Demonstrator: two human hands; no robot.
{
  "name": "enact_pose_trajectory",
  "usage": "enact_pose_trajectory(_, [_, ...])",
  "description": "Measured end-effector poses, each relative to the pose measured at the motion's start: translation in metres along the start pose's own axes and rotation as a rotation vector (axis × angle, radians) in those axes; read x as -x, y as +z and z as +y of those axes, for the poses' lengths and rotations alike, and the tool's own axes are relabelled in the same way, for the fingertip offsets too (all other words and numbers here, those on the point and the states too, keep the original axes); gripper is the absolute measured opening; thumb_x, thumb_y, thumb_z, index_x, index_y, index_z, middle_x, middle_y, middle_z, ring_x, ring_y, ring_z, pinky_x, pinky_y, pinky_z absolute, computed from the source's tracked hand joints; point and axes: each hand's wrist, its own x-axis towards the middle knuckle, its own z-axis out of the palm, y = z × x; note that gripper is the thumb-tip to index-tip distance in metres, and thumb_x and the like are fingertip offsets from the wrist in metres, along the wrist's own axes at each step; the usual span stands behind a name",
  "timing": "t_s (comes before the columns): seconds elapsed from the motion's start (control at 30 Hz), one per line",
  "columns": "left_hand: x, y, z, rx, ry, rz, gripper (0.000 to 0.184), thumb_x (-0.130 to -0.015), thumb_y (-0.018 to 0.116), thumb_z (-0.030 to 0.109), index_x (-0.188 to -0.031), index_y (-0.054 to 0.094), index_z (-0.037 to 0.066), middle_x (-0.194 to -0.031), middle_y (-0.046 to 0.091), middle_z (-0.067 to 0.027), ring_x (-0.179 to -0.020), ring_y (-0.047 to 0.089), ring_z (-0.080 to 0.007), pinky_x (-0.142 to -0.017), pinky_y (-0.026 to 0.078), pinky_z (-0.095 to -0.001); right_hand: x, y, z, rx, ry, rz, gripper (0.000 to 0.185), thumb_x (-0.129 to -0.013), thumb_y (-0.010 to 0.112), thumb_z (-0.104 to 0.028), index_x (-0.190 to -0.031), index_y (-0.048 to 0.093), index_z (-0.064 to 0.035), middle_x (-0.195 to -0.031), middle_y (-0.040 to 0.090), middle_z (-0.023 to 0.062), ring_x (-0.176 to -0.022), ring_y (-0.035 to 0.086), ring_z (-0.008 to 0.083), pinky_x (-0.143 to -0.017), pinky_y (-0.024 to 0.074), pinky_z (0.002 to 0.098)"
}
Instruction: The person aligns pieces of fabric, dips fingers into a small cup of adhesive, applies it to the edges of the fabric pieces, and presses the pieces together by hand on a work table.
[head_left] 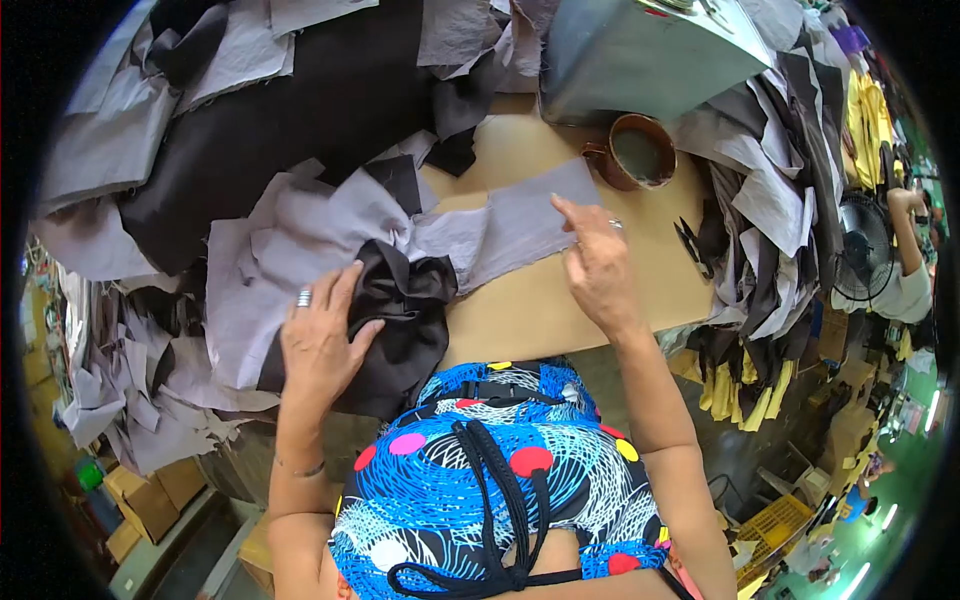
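My left hand lies on a bunched piece of dark, shiny cloth, its fingers stretched out and the thumb apart. Under and behind that cloth spreads a crumpled light grey fabric piece. A flat grey strip of fabric runs from the pile to the right across the tan board. Beside the strip's right end is my right hand, with index finger and thumb apart and the other fingers partly hidden. Nothing shows between them.
A brown mug with liquid stands by a metal container. Small black scissors or snips lie near the board's right side. Fabric stacks hang at the right. A fan and another person's arm are farther right.
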Motion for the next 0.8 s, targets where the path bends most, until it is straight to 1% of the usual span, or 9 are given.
enact_pose_trajectory(0.07, [0.000,0.026,-0.008,-0.062,0.035,0.009,0.050,-0.067,0.068,0.012,-0.114,0.050,0.009,-0.092,0.052,-0.0099,-0.084,0.053,-0.0283,-0.071,0.042,-0.0380,-0.007,0.011,-0.008,-0.043,-0.070,-0.013,0.052,-0.067,0.050,0.006,-0.117,0.051,-0.0064,-0.090,0.056,0.0100,-0.086,0.053,0.0268,-0.078,0.0392,0.0367])
enact_pose_trajectory(0.17, [-0.003,0.029,-0.003,-0.023,0.093,0.068,0.047,-0.065,0.066,0.006,-0.109,0.052,0.008,-0.086,0.051,-0.0100,-0.079,0.053,-0.0281,-0.068,0.042,-0.0379,-0.017,-0.005,-0.021,-0.294,-0.050,0.048,0.071,-0.074,0.046,0.010,-0.140,0.024,-0.0055,-0.095,0.058,0.0110,-0.084,0.056,0.0195,-0.079,0.0449,0.0305])
enact_pose_trajectory(0.27, [-0.003,0.031,-0.001,0.011,0.130,0.112,0.044,-0.065,0.065,0.004,-0.107,0.053,0.008,-0.085,0.051,-0.0098,-0.077,0.053,-0.0277,-0.067,0.042,-0.0378,-0.040,-0.058,-0.026,-0.555,0.001,0.413,0.077,-0.081,0.046,0.006,-0.144,0.003,-0.0080,-0.098,0.058,0.0111,-0.081,0.053,0.0134,-0.080,0.0440,0.0267])
enact_pose_trajectory(0.33, [-0.001,0.032,-0.001,0.044,0.111,0.132,0.042,-0.065,0.064,0.003,-0.106,0.054,0.008,-0.084,0.051,-0.0096,-0.077,0.053,-0.0273,-0.066,0.042,-0.0378,-0.046,-0.074,-0.018,-0.485,0.050,0.419,0.063,-0.076,0.048,0.007,-0.136,0.034,-0.0049,-0.102,0.058,0.0084,-0.079,0.056,0.0135,-0.075,0.0445,0.0239])
enact_pose_trajectory(0.43, [-0.005,0.035,0.000,0.096,0.224,0.203,0.034,-0.067,0.060,0.003,-0.100,0.056,0.009,-0.080,0.051,-0.0083,-0.072,0.053,-0.0261,-0.063,0.043,-0.0367,-0.043,-0.039,-0.021,-0.307,-0.074,-0.128,0.071,-0.071,0.053,0.005,-0.137,0.033,-0.0126,-0.116,0.055,0.0164,-0.092,0.059,0.0256,-0.085,0.0448,0.0333])
enact_pose_trajectory(0.5, [-0.015,0.037,0.007,0.129,0.351,0.300,0.028,-0.068,0.057,0.002,-0.096,0.058,0.009,-0.077,0.051,-0.0065,-0.070,0.053,-0.0252,-0.061,0.043,-0.0361,-0.039,0.006,-0.028,-0.203,-0.221,-0.164,0.075,-0.070,0.053,0.004,-0.138,0.030,-0.0135,-0.110,0.057,0.0195,-0.095,0.057,0.0337,-0.092,0.0394,0.0407])
enact_pose_trajectory(0.6, [-0.020,0.031,0.013,0.118,0.415,0.275,0.029,-0.068,0.057,0.002,-0.096,0.057,0.009,-0.078,0.051,-0.0061,-0.072,0.054,-0.0255,-0.062,0.043,-0.0362,-0.036,0.040,-0.017,-0.041,-0.099,-0.290,0.080,-0.068,0.053,0.004,-0.140,0.024,-0.0138,-0.102,0.059,0.0207,-0.098,0.054,0.0389,-0.097,0.0338,0.0438])
enact_pose_trajectory(0.63, [-0.020,0.029,0.012,0.105,0.407,0.291,0.028,-0.068,0.057,0.002,-0.096,0.057,0.009,-0.078,0.052,-0.0057,-0.071,0.054,-0.0241,-0.062,0.043,-0.0353,-0.036,0.040,-0.016,0.013,-0.082,-0.349,0.083,-0.067,0.052,0.006,-0.141,0.020,-0.0142,-0.097,0.060,0.0216,-0.096,0.055,0.0388,-0.091,0.0398,0.0428])
enact_pose_trajectory(0.8, [-0.012,0.038,0.006,0.092,0.223,0.300,0.019,-0.073,0.056,0.005,-0.092,0.056,0.008,-0.081,0.051,-0.0055,-0.069,0.055,-0.0205,-0.061,0.043,-0.0334,-0.026,0.008,-0.022,-0.077,0.049,-0.289,0.079,-0.067,0.046,0.010,-0.140,0.027,-0.0141,-0.094,0.057,0.0204,-0.086,0.057,0.0346,-0.081,0.0444,0.0410])
